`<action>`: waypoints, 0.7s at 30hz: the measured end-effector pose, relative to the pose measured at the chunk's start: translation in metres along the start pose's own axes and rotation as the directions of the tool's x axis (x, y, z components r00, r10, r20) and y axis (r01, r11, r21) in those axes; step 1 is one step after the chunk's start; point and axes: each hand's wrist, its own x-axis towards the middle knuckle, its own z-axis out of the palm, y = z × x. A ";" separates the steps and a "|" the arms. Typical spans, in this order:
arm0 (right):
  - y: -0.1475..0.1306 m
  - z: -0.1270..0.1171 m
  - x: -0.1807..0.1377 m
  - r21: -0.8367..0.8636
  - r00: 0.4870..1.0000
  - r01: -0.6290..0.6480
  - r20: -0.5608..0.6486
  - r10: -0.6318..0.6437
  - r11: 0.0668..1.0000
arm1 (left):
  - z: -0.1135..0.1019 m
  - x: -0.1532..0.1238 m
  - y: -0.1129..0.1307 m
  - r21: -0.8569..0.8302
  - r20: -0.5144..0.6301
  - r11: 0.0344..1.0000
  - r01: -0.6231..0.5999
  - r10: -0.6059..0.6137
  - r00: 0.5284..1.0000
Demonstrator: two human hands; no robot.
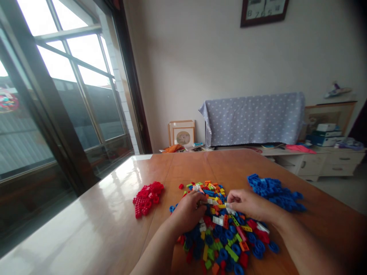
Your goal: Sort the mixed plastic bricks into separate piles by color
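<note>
A mixed heap of small plastic bricks (223, 236), blue, red, green, yellow, orange and white, lies on the brown wooden table (114, 229) in front of me. My left hand (189, 208) rests on the heap's left side with its fingers curled down into the bricks. My right hand (246, 204) lies on the heap's right side, fingertips pinched around a small white brick (230, 209). A pile of red bricks (147, 198) sits apart to the left. A pile of blue bricks (275, 191) sits apart to the right.
A large dark-framed window (57, 95) runs along the left. Behind the table stand a low white cabinet (315, 162), something covered with a dotted blue cloth (252, 118), picture frames (182, 133) leaning on the wall and a wall clock (263, 11).
</note>
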 end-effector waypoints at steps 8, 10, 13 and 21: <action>-0.006 -0.006 -0.004 0.049 0.999 -0.023 -0.044 0.025 0.999 | -0.001 0.002 -0.002 -0.154 -0.033 0.988 0.034 -0.039 0.999; -0.006 -0.008 -0.006 0.039 0.998 -0.029 -0.062 0.032 0.999 | -0.001 0.003 -0.003 -0.164 -0.042 0.986 0.029 -0.036 0.998; -0.004 -0.008 -0.007 0.038 0.999 -0.044 -0.021 0.045 0.998 | -0.001 0.003 -0.003 -0.171 -0.047 0.985 0.023 -0.031 0.998; -0.012 -0.004 -0.009 -0.055 0.994 -0.063 0.081 0.068 0.997 | -0.001 0.002 -0.001 -0.079 -0.059 0.997 0.003 -0.007 0.998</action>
